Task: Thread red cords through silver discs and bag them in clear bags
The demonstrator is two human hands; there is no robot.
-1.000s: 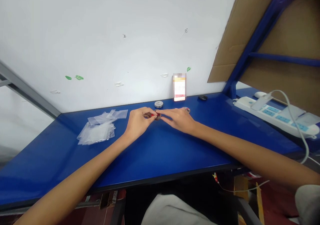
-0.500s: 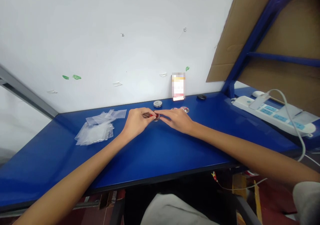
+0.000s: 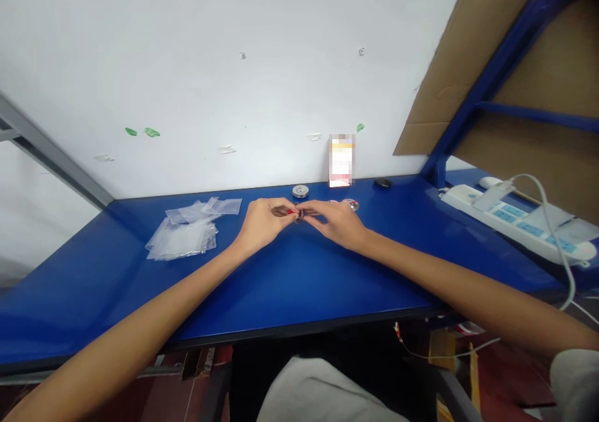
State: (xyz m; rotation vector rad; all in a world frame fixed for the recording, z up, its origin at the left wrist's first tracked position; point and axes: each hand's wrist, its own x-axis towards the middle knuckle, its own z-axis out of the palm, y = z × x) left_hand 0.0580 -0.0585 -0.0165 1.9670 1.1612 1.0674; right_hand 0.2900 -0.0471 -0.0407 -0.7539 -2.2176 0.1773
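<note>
My left hand [image 3: 266, 222] and my right hand [image 3: 340, 221] meet above the blue table, fingertips almost touching. Between them is a small round metal piece with a red part [image 3: 299, 215], mostly covered by fingers. Both hands pinch it, the left from its left side and the right from its right side. Just behind it a silver metal disc [image 3: 300, 191] lies flat on the table. Behind my right hand, another shiny round piece with red on it [image 3: 350, 205] shows in part.
Clear plastic bags [image 3: 187, 235] lie piled on the left of the blue table [image 3: 299, 291]. A lit phone [image 3: 341, 163] leans on the wall, a black round object [image 3: 383, 183] beside it. A white power strip [image 3: 515, 219] with a plugged-in charger and cable lies at right.
The whole view has shifted slightly, so everything sits a little further right and higher. Both hands keep their pinch on the small metal piece, with only slight finger movement.
</note>
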